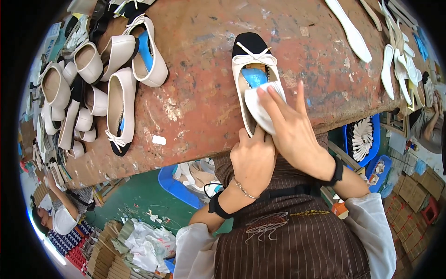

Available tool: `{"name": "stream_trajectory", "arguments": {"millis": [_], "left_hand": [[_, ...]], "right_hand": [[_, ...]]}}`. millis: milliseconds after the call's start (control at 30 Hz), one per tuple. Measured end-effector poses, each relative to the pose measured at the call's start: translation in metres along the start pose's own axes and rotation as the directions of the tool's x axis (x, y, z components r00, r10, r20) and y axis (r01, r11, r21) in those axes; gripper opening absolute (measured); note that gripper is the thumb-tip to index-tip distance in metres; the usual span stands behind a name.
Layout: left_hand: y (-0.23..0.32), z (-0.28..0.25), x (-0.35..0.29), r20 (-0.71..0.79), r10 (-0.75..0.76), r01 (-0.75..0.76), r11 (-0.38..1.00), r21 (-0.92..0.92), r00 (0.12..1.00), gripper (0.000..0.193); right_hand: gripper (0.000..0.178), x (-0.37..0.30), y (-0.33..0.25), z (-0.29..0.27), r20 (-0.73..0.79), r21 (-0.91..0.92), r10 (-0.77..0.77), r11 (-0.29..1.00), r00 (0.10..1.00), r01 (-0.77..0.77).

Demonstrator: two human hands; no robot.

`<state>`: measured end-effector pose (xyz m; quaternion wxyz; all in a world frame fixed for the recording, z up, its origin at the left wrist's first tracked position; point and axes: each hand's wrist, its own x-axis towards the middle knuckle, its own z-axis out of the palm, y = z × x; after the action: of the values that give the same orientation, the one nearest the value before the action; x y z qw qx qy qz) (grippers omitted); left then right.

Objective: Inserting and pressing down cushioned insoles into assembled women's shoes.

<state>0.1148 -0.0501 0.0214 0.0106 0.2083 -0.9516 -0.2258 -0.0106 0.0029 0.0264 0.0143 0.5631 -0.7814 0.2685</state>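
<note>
A cream flat shoe with a black toe cap and a bow [237, 80] lies on the table in front of me, toe pointing away. A blue patch [254, 77] shows inside it. At the heel end, my left hand [253, 160] is closed around the back of the shoe, its fingertips partly hidden. My right hand [299, 135] grips a white insole [254, 108] that sits tilted in the shoe's opening. Its first fingers rest on top of the insole while another finger sticks up. The right thumb is hidden.
Finished-looking cream shoes [121, 100] stand clustered on the table's left. White insoles [355, 39] lie at the far right. Below the front edge are a blue basin [169, 183] and a blue crate [375, 132] with white pieces. Another person [65, 218] sits at lower left.
</note>
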Motion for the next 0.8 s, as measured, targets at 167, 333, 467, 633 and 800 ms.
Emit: {"name": "stream_trajectory", "arguments": {"millis": [167, 333, 467, 633, 800], "left_hand": [[0.000, -0.006, 0.003, 0.003, 0.010, -0.010, 1.000, -0.006, 1.000, 0.029], [-0.004, -0.006, 0.001, 0.025, 0.020, -0.019, 0.999, -0.035, 0.999, 0.029], [-0.006, -0.004, 0.002, -0.010, 0.035, -0.036, 0.998, -0.044, 0.999, 0.027], [-0.010, -0.004, 0.002, 0.022, 0.043, -0.041, 0.994, -0.101, 0.999, 0.026], [-0.010, 0.000, 0.000, -0.033, 0.038, -0.041, 0.995, -0.094, 0.999, 0.024]], "right_hand": [[0.040, 0.031, 0.014, 0.024, 0.293, -0.146, 0.173, 0.980, 0.940, -0.135], [0.059, 0.014, 0.009, 0.012, 0.329, -0.111, 0.035, 0.994, 0.944, 0.002], [0.046, 0.049, 0.011, 0.016, 0.512, -0.259, 0.196, 0.964, 0.836, -0.067], [0.068, 0.026, -0.002, 0.003, 0.464, -0.049, 0.115, 0.993, 0.879, -0.104], [0.025, 0.043, 0.016, 0.036, 0.235, -0.459, 0.019, 0.884, 0.972, 0.093]]}}
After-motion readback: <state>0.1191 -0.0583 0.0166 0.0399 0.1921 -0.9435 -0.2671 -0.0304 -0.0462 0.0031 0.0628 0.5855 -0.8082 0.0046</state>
